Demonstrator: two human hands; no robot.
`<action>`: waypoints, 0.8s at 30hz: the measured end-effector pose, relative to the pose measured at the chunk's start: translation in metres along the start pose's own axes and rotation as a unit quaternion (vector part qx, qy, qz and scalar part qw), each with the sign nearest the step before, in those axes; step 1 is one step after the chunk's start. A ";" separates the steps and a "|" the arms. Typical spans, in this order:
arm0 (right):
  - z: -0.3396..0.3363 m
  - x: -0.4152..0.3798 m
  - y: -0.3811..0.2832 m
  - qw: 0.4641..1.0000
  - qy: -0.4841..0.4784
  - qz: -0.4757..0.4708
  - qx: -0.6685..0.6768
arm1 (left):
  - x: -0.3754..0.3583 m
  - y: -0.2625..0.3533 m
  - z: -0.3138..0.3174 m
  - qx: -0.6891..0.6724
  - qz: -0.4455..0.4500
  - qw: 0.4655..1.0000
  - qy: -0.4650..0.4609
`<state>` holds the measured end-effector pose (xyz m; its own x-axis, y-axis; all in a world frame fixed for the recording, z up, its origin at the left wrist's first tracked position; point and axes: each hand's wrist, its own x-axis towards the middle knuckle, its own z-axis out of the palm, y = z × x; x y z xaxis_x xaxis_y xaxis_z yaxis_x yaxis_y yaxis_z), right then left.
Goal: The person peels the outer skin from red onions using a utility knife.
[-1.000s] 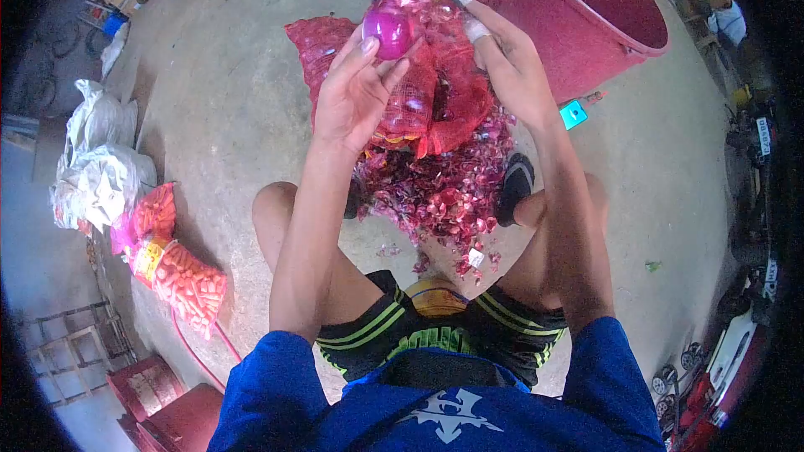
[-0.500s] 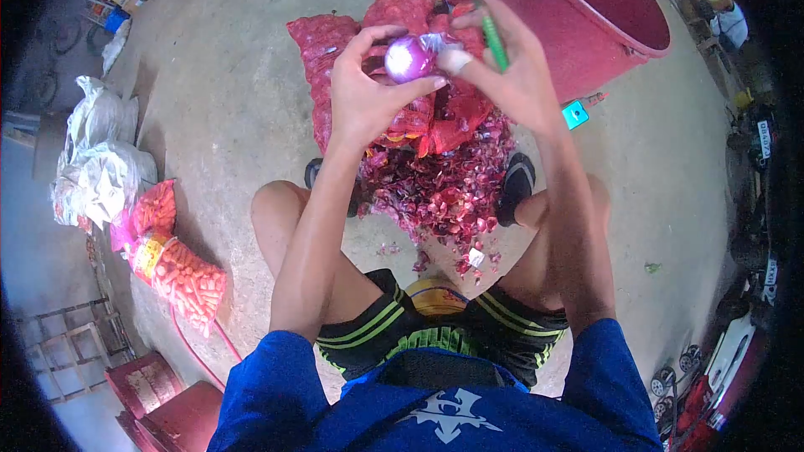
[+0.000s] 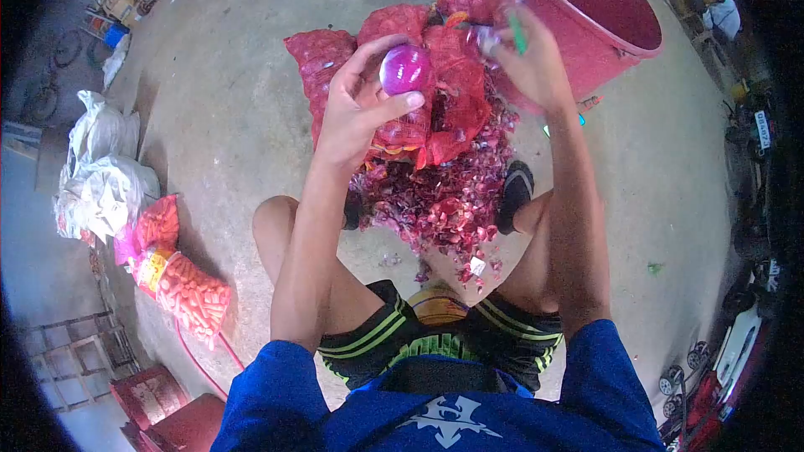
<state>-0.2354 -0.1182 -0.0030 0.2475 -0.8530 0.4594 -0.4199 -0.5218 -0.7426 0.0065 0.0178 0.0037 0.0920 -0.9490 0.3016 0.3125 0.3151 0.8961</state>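
Note:
My left hand (image 3: 353,109) is closed around a shiny purple-red onion (image 3: 405,69), its fingers behind and thumb at the lower front. Up and to the right of it, my right hand (image 3: 536,63) is smeared by motion. It grips a small knife by its green handle (image 3: 518,33); the blade is too blurred to make out. A pale, purplish scrap of onion skin (image 3: 483,38) shows by its fingertips. Below both hands lie red mesh sacks of onions (image 3: 456,88). Loose onion skins (image 3: 448,209) are heaped on the floor between my feet.
A large red tub (image 3: 578,59) stands just beyond my right hand. A phone (image 3: 563,124) lies on the floor, partly behind my right forearm. To the left are white sacks (image 3: 113,180) and a mesh bag of orange carrot-like pieces (image 3: 194,295). Wheeled items line the right edge.
My right hand has pulled away from the onion, up and to the right, with the knife and a scrap of skin. The onion has turned in my left hand and shows more bare purple surface.

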 end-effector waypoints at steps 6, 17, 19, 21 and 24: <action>0.001 -0.024 -0.016 0.973 -0.194 0.006 -0.123 | -0.001 0.004 -0.011 -0.163 -0.093 0.980 0.067; 0.006 -0.022 -0.053 0.971 -0.192 -0.140 -0.010 | 0.003 0.000 -0.018 -0.163 -0.096 0.976 0.105; 0.006 -0.024 -0.056 0.967 -0.199 -0.159 0.002 | 0.004 -0.004 -0.018 -0.126 -0.057 0.980 0.144; 0.007 -0.027 -0.058 0.962 -0.195 -0.191 0.008 | 0.003 -0.004 -0.018 -0.119 -0.061 0.981 0.142; 0.007 -0.027 -0.065 0.962 -0.217 -0.166 0.019 | 0.003 -0.003 -0.017 -0.103 -0.070 0.983 0.133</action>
<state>-0.2088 -0.0608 0.0298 0.7070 -0.5585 0.4338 -0.2251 -0.7592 -0.6106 0.0218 0.0142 -0.0036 0.2692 -0.9612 0.0593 0.5229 0.1976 0.8292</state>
